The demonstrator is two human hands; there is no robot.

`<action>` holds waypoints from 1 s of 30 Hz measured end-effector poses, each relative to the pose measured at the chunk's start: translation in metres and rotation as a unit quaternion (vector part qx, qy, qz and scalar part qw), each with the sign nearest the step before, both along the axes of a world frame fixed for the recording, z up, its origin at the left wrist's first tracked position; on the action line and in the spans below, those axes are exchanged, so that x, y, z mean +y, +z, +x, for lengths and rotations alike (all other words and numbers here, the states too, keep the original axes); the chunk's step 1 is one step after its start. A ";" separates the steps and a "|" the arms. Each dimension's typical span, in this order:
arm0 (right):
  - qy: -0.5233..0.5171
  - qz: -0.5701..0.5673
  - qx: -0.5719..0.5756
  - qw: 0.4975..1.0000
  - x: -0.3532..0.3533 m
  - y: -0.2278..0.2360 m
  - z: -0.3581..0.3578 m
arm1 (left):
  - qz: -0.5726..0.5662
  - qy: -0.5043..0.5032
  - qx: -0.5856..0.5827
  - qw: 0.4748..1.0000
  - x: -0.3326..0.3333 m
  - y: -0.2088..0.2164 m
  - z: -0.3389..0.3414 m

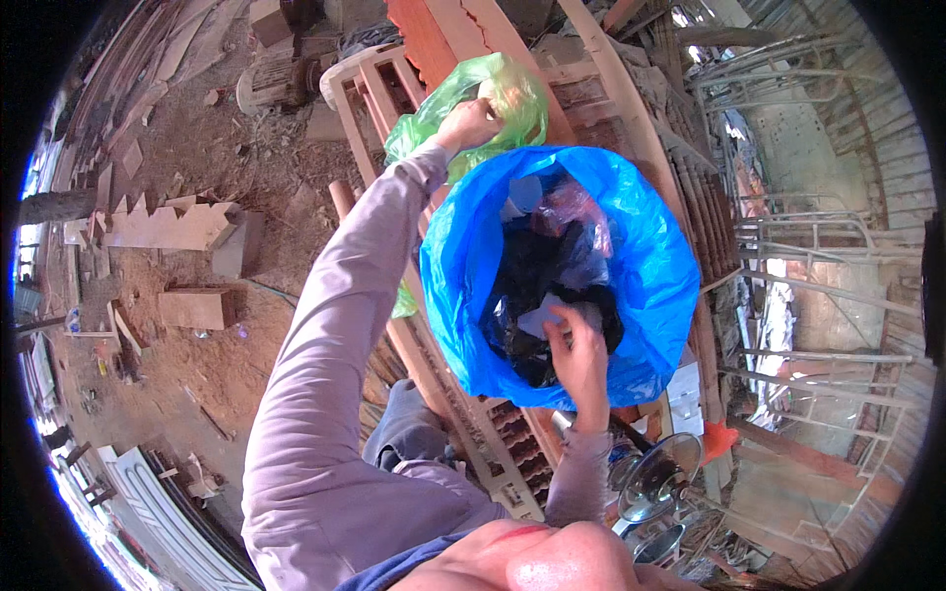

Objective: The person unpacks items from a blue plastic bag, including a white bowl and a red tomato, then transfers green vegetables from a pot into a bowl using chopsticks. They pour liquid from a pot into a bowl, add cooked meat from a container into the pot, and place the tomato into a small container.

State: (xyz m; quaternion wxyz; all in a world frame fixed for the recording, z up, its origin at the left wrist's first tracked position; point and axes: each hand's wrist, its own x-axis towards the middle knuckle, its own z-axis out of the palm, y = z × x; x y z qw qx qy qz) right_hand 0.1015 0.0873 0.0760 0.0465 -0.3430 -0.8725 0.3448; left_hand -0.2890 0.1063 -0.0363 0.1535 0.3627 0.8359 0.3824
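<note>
A large blue plastic bag (650,227) stands with its mouth wide, holding black plastic (527,261), a clear pinkish wrapper (572,207) and a whitish cup-like piece (522,195). My right hand (581,360) reaches in over its near rim. The fingers are bent together at a pale grey scrap (535,320) on top of the black plastic. Beyond the blue bag, my outstretched left hand (467,125) is closed on a light green plastic bag (522,89). The folds partly hide its fingertips and whatever the green bag holds.
Under the bags lies slatted wooden furniture (394,74) with long planks. To the right are a metal pot lid (662,478) and metal-framed racks (808,236). Wood offcuts (197,307) and a notched board (158,225) lie on the dirt floor at left.
</note>
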 end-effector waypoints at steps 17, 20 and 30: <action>-0.079 -0.047 0.045 0.995 -0.018 -0.024 0.029 | 0.143 0.285 -0.378 0.869 0.007 -0.100 -0.016; -0.071 -0.044 0.056 0.995 -0.022 -0.020 0.028 | 0.080 0.374 -0.321 0.866 0.004 -0.061 -0.013; -0.031 -0.022 0.069 0.997 -0.032 -0.015 0.018 | 0.125 0.344 -0.179 0.913 -0.029 0.018 -0.005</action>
